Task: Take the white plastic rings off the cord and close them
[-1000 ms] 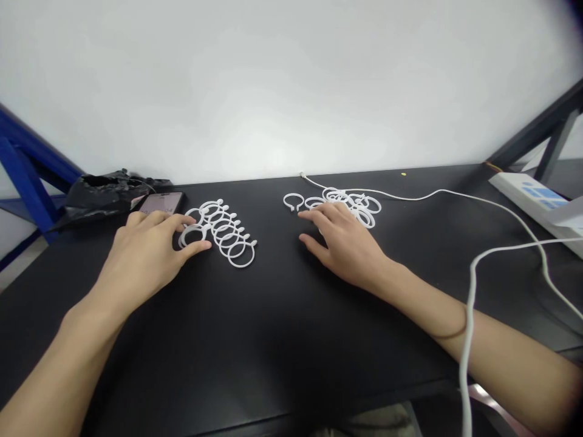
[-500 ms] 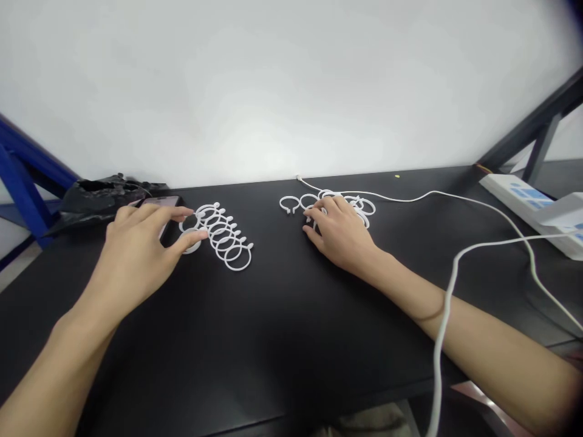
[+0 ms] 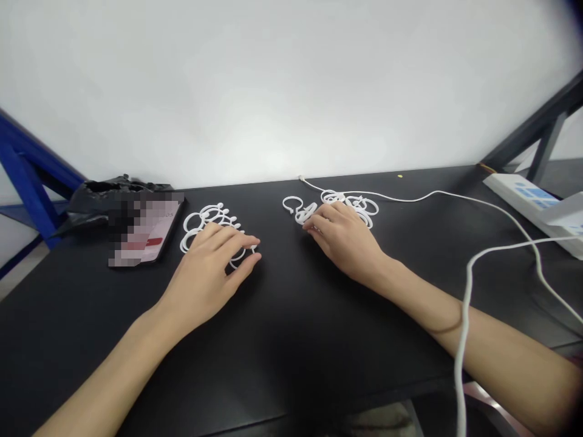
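Observation:
A row of overlapping white plastic rings (image 3: 200, 220) lies on the black table (image 3: 282, 315), left of centre. My left hand (image 3: 212, 270) rests on the near end of that row with its fingers stretched flat and thumb apart, holding nothing. A loose pile of white rings (image 3: 362, 203) sits further right near the wall. My right hand (image 3: 348, 240) is at the pile's left edge. Its fingertips are bent together on a single white ring (image 3: 304, 212).
A phone (image 3: 146, 233) lies flat left of the row, with a crumpled black bag (image 3: 104, 189) behind it. A white cable (image 3: 469, 273) runs from the wall past my right forearm and off the front edge. A white power strip (image 3: 532, 197) sits at far right, a blue frame (image 3: 27, 164) at far left.
My left hand slid right, from the far left end of the ring row onto its near right end, uncovering the phone. My right hand's fingers curled in on one ring at the pile's left.

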`<state>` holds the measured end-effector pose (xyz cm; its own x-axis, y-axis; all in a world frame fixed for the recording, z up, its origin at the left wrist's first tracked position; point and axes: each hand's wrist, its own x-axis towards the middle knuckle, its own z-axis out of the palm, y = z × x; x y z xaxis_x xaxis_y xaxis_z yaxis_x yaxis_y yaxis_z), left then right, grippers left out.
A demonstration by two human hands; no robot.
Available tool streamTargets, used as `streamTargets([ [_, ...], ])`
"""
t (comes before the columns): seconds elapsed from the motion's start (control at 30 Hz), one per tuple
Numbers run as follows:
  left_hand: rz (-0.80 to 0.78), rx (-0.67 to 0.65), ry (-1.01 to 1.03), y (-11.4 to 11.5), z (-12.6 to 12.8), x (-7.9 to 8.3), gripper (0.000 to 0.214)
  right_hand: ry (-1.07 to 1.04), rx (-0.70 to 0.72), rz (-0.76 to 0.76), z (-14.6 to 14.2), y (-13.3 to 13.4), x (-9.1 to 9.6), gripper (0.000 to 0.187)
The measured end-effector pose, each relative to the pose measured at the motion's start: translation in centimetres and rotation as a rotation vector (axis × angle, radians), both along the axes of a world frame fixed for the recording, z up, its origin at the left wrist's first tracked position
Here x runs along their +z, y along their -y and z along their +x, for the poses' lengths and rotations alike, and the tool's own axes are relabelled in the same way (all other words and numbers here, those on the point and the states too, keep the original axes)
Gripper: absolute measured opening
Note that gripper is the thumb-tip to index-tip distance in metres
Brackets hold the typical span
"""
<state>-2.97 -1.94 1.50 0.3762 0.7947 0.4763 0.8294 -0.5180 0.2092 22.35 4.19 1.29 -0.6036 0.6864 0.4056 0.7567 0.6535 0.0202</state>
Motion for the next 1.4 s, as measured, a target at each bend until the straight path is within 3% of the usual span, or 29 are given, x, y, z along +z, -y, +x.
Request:
streamTargets([
  [0.23, 0.067, -0.045, 0.006, 0.3, 0.4, -0.2, 0.014, -0.167, 0.112, -0.101, -0.7, 1.5, 0.8, 0.015],
  [0.47, 0.184, -0.046, -0.113, 0.2, 2.0, -0.7, 0.027, -0.225, 0.264, -0.186, -1.2, 2.5, 0.9, 0.016],
  [0.67, 0.188, -0.083, -0.126, 0.1, 2.4, -0.9, 0.013, -0.293, 0.38, -0.162, -1.3, 3.2, 1.3, 0.021],
  [1.03, 0.198, -0.149, -0.028, 0.4, 2.5, -0.5, 0.011, -0.445, 0.293, -0.317, -1.1, 2.9, 0.3, 0.016],
  [1.4, 0.264, -0.164, 0.02, 0.8, 2.2, 0.1, 0.011, -0.527, 0.306, -0.394, -0.8, 3.1, 0.9, 0.023],
])
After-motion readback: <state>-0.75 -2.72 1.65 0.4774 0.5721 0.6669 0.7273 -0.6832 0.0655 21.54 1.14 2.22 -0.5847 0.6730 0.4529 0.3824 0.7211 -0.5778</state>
